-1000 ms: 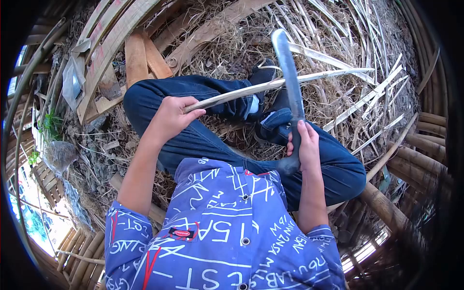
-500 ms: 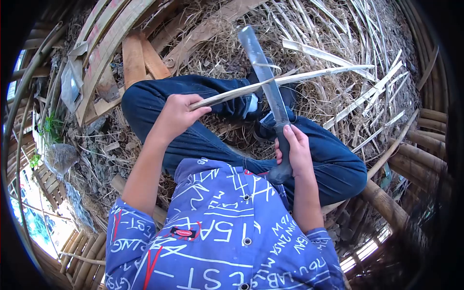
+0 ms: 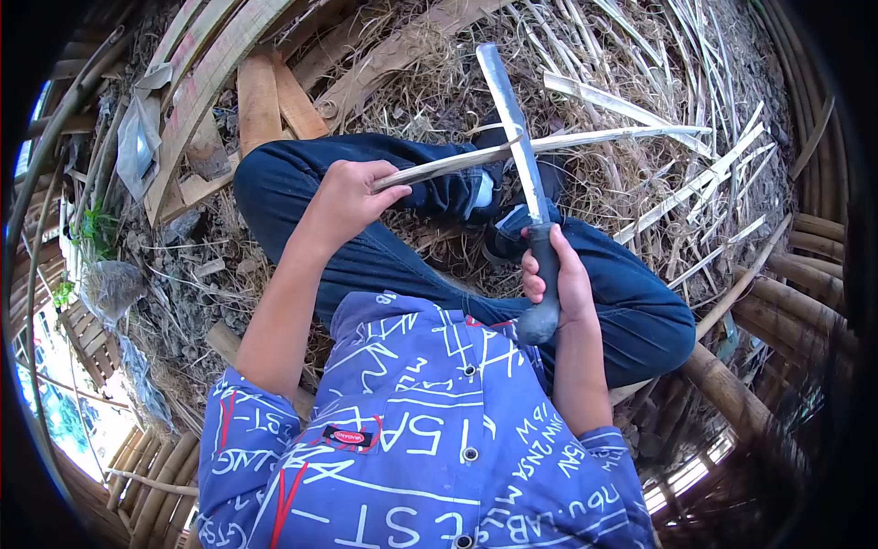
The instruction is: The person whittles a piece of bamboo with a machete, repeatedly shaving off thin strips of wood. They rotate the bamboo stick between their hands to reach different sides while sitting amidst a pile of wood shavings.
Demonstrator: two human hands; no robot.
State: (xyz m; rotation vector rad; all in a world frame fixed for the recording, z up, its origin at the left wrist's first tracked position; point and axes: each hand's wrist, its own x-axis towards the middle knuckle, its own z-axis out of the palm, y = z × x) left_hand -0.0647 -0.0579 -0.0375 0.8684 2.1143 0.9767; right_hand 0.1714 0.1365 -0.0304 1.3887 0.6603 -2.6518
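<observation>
My left hand (image 3: 352, 203) is closed on the near end of a long, pale bamboo strip (image 3: 604, 135) that stretches to the right above my shoes. In my right hand (image 3: 567, 279) is the dark handle of a knife (image 3: 512, 119), its long blade pointing up and away from me. The blade crosses the strip near its middle, lying over it. A thin, curled sliver stands out beside the blade at the crossing. My fingers wrap round the handle, and its bulbous end sticks out below them.
My crossed legs in dark jeans (image 3: 430, 274) lie beneath both hands. Shavings (image 3: 640, 178) and split strips (image 3: 658, 206) cover the ground ahead and to the right. Wooden boards (image 3: 259, 101) lie at the upper left; bamboo poles (image 3: 727, 389) are at the right.
The knife has shifted slightly to the right and its blade has turned, now looking narrower and brighter. My left hand has moved a little to the right, still holding the strip.
</observation>
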